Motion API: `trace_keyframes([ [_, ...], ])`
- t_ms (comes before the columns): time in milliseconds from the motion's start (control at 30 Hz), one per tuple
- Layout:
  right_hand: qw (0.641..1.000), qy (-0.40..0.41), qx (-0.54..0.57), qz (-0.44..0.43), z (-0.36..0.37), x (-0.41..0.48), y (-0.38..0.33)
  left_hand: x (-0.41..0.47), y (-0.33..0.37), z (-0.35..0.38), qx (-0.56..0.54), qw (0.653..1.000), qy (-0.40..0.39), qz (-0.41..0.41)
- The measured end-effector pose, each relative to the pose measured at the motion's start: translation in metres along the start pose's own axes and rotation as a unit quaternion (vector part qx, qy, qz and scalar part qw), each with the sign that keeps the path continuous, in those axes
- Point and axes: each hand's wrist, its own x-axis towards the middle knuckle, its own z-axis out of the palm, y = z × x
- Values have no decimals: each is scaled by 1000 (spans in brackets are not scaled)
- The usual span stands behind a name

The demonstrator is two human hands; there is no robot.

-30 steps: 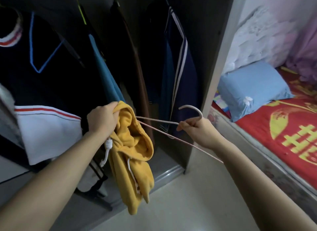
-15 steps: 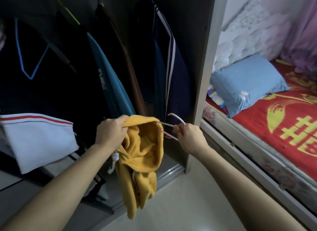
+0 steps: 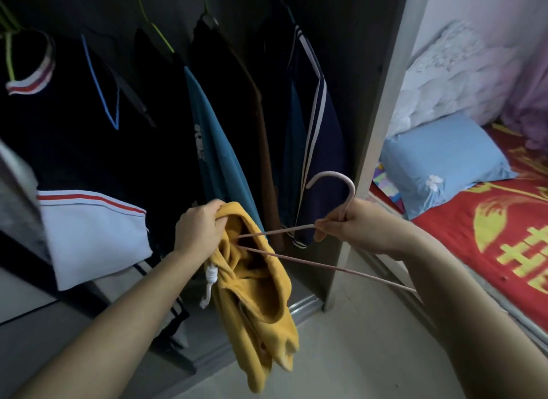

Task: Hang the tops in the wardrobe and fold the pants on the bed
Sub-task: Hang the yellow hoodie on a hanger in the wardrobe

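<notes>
Before the wardrobe (image 3: pixel 382 125), the left hand (image 3: pixel 197 232) has its fingers (image 3: pixel 213 208) curled round the neck opening of the yellow hoodie (image 3: pixel 258 303), which hangs down. The right hand (image 3: pixel 353 229) pinches the pink hanger (image 3: pixel 326 267) below its hook. The hanger's long axis lies sideways, its left end inside the opening.

A blue pillow (image 3: pixel 441 158) lies at the bed's (image 3: pixel 462 250) left edge; a white quilt (image 3: pixel 444 72) is heaped just behind it, purple cloth (image 3: pixel 530 87) beside.

- Hanger's (image 3: pixel 351 192) left end was hidden inside the hoodie (image 3: pixel 255 294).
- Its right end ran behind the right forearm (image 3: pixel 444 280).
- Left hand's (image 3: pixel 197 229) fingertips were buried in cloth.
- Wardrobe (image 3: pixel 382 131) top was cut off by the frame.
- Bed (image 3: pixel 489 250) was cut off at right.
- Blue top's (image 3: pixel 213 137) print was too small to read.
</notes>
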Motion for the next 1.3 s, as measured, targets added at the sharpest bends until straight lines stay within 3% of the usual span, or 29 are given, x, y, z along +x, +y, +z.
trace_keyframes([
  [333,999,-34,27,-17,-4,12,-14,8,-13,-11,-28,999,20,-33],
  [467,996,-67,35,-41,44,48,-23,8,-7,-14,-87,996,9,-17],
  [633,987,-126,101,-9,114,84,-14,14,1,-25,-180,982,20,-44],
  [733,968,-77,238,-22,112,82,-15,16,-10,-35,-222,974,21,-47],
  [833,924,-69,364,-93,99,76,-24,17,-26,-43,-246,969,-2,-37],
  [933,938,-42,312,-146,99,79,-29,19,-22,-47,-306,949,6,-71],
  [1033,969,33,216,-115,125,94,-23,22,-1,-51,-434,892,-8,-126],
  [1133,953,111,274,-61,149,102,-18,22,15,-55,-501,855,-77,-108],
  [1200,924,156,345,-60,142,103,-20,25,12,-60,-463,880,-87,-62],
  [1300,884,182,423,-84,114,99,-22,34,-14,-66,-302,946,-114,19],
])
